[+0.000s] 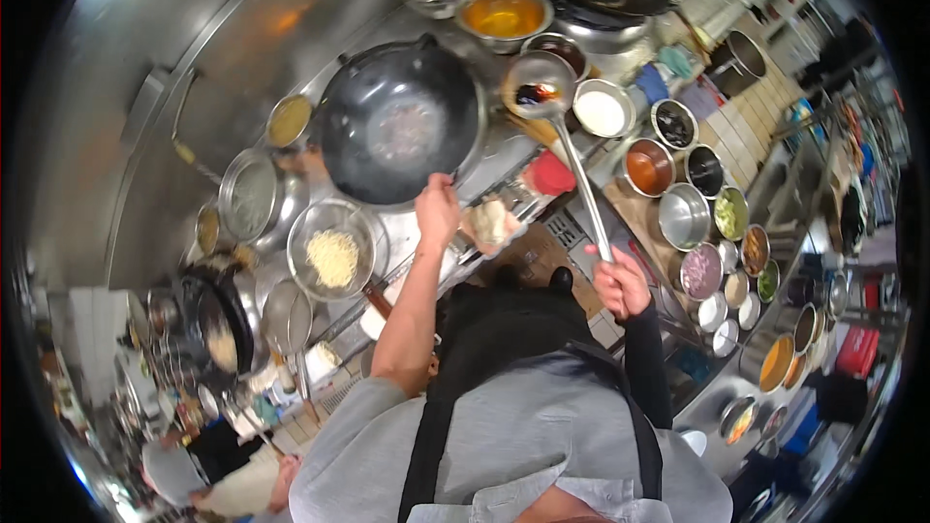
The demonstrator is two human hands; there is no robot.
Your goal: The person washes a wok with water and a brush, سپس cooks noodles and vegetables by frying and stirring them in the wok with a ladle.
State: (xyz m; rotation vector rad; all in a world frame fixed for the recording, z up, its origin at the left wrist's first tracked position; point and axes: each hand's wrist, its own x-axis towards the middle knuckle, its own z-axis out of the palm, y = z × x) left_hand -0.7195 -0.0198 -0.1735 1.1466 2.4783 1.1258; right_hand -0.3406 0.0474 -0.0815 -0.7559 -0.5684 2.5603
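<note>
A black wok (402, 102) sits on the stove ahead of me, wet and shiny inside, with what looks like a little liquid at its bottom. At its near right rim, my left hand (439, 208) is closed on the wok's edge. My right hand (623, 283) grips the long metal handle of a ladle (587, 194). The ladle's bowl, with dark brown sauce in it, hangs beside the wok over the sauce bowls. Close by are a bowl of white liquid (601, 110) and a metal bowl of amber liquid (504, 14).
Pale noodles lie in a strainer (334, 276) left of my forearm. A folded cloth (492, 223) and a red-topped container (548, 174) sit along the stove's front. Several ingredient pots, one of orange-red sauce (649, 167), line the right. Another person (179, 473) works at the lower left near another wok (218, 324).
</note>
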